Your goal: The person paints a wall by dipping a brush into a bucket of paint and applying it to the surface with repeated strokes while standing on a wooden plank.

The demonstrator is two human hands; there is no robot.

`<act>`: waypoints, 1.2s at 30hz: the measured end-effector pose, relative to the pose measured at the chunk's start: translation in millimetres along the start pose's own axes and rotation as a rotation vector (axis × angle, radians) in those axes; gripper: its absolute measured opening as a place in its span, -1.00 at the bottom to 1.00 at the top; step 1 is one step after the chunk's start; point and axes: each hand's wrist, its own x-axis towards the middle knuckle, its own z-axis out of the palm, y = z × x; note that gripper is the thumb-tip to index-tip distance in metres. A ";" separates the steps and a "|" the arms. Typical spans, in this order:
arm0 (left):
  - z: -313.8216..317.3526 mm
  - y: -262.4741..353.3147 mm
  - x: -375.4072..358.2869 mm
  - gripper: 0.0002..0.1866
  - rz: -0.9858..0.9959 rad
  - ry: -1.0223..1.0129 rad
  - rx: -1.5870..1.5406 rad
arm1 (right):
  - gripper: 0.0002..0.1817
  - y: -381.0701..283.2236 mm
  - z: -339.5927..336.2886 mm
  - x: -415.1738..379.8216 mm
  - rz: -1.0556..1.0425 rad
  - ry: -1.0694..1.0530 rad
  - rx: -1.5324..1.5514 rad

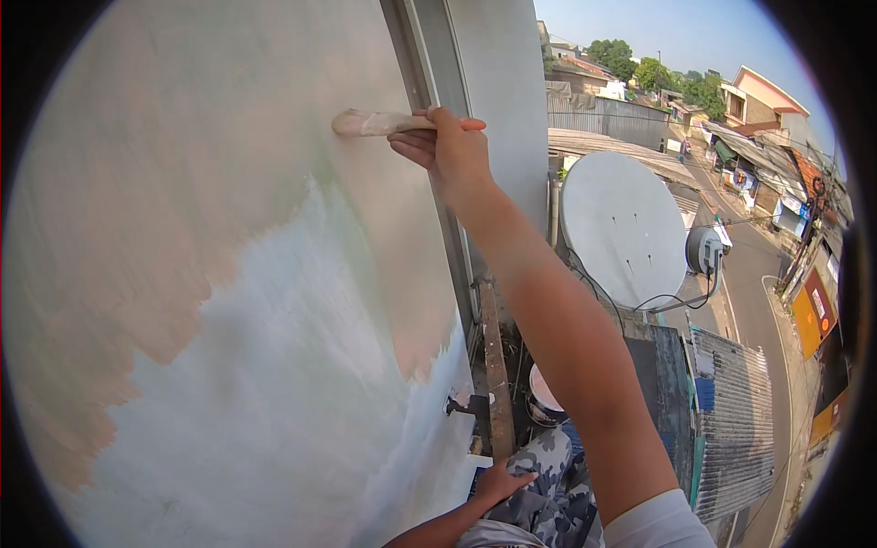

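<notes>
My right hand [445, 146] is closed around the handle of a paintbrush [379, 122]. The brush lies nearly level, its pale, paint-coated bristles pointing left against the wall [228, 164] and the orange end of its handle to the right. Pinkish-beige paint covers the upper wall, with a ragged lower edge above a pale bluish-white area. Low in the view, my left hand [498, 482] rests on my leg in grey camouflage trousers [548, 457], with a digit stretched out. A paint bucket [545, 388] with pinkish contents stands near my knee, partly hidden by my right arm.
A vertical frame edge [429, 82] borders the painted wall. A narrow ledge [494, 374] runs beside it. Right of my arm are a large satellite dish [621, 228], cables and corrugated roofing [735, 420]. A street [763, 274] lies well below.
</notes>
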 end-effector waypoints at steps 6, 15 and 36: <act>12.7 -8.3 9.3 0.06 0.006 0.032 0.001 | -0.68 69.9 -148.7 -76.9 0.347 0.220 -0.416; 1.4 4.3 1.7 0.09 -0.028 -0.003 0.022 | -0.70 -33.7 18.2 52.6 -0.043 -0.007 -0.240; -4.3 5.8 -5.3 0.11 -0.016 0.028 -0.006 | -0.69 107.2 -151.3 -110.4 0.301 0.209 -0.536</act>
